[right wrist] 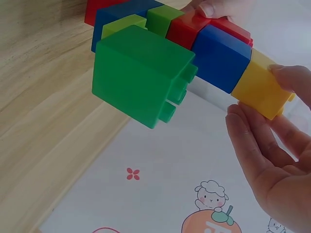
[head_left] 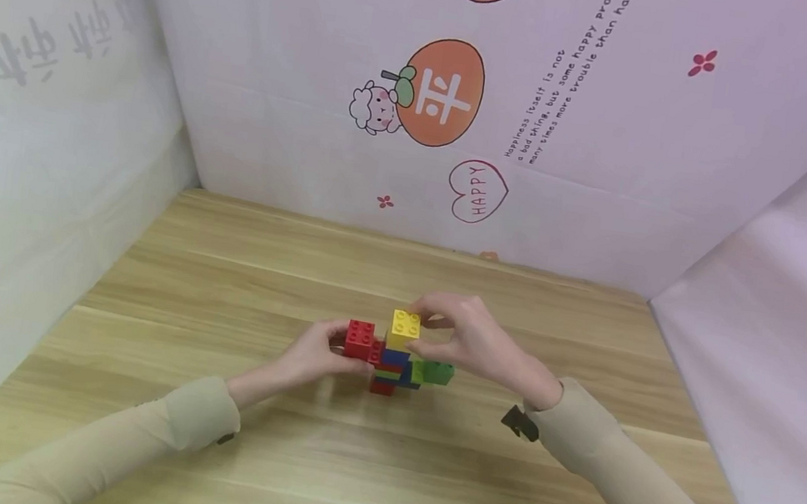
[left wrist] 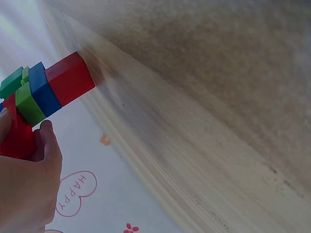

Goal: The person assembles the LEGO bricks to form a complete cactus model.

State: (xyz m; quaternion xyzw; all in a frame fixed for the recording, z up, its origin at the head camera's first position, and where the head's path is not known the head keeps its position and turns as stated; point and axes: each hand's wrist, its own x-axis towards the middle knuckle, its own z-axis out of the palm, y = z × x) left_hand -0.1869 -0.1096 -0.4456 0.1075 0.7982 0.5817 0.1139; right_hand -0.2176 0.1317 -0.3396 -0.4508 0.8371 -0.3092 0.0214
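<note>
A stack of toy building bricks stands in front of me, with a yellow brick (head_left: pixel 403 334) at its top. My right hand (head_left: pixel 477 341) pinches that yellow brick between thumb and fingers. Directly under it, a blue brick (right wrist: pixel 221 58) meets the yellow one. On the left side, my left hand (head_left: pixel 311 356) grips a red brick (head_left: pixel 359 339) that sticks out from the stack. To the right juts a green brick (right wrist: pixel 136 73), with a lime brick (head_left: pixel 417 371) beside it. Lowest in the stack is another red brick (left wrist: pixel 70 80), close to the tabletop; contact with the wood is hard to tell.
The wood-grain table (head_left: pixel 362 465) spreads around the stack. White printed cloth (head_left: pixel 283 61) hangs behind it, and more cloth walls rise at the left and right sides. A dark strap piece (head_left: pixel 521 423) hangs by the right sleeve.
</note>
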